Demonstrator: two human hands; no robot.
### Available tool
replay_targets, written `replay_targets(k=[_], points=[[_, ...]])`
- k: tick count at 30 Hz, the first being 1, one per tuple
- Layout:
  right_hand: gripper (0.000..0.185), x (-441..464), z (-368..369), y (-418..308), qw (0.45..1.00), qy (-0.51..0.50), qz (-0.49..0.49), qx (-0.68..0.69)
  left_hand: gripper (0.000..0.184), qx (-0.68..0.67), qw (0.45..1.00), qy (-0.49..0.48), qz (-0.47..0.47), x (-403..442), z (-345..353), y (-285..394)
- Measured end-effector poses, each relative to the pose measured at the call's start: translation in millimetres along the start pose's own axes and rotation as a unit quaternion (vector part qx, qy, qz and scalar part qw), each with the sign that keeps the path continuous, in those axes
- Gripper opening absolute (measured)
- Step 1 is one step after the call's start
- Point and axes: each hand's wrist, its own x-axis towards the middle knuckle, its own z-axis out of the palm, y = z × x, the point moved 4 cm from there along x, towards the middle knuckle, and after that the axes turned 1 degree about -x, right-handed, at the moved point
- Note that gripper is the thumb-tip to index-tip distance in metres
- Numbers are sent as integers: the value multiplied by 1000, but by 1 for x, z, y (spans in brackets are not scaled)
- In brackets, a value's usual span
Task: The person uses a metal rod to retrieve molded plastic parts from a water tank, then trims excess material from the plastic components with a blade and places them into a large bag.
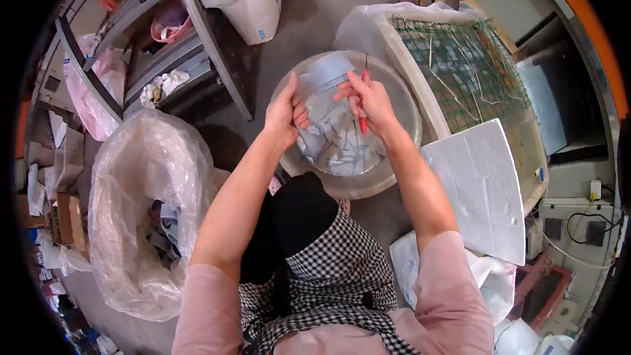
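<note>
A smooth grey plastic part (326,72) is held up over a round translucent basin (409,133). My left hand (286,115) is closed at the part's left side, thumb up and fingers curled. At its right side, the fingertips of my right hand (369,100) touch or nearly touch the part. That hand is wrapped round a slim red-handled knife (363,125), its thin metal tip pointing away from me. Inside the basin lie several grey plastic pieces (345,158) and thin strips. My fingers hide part of the grip on both sides.
To the left stands a large clear plastic bag (115,223) with dark and grey pieces inside. A white tub under green wire mesh (460,59) is at the right, with a white foam sheet (483,190) leaning near it. Metal shelving (217,52) and a white sack (253,13) stand ahead.
</note>
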Motion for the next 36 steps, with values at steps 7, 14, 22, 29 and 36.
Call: replay_targets(k=[7, 14, 22, 29, 36], points=[[55, -13, -41, -23, 995, 21, -37, 90, 39, 271, 930, -24, 247, -27, 7, 32], [38, 16, -96, 9, 960, 167, -89, -207, 42, 358, 871, 103, 318, -33, 5, 32], [51, 47, -57, 239, 872, 13, 118, -476, 44, 428, 876, 216, 61, 24, -96, 23], [92, 83, 2, 316, 793, 124, 265, -534, 47, 409, 889, 207, -18, 43, -122, 2], [74, 81, -73, 299, 871, 92, 187, -445, 31, 483, 855, 162, -100, 84, -132, -40]])
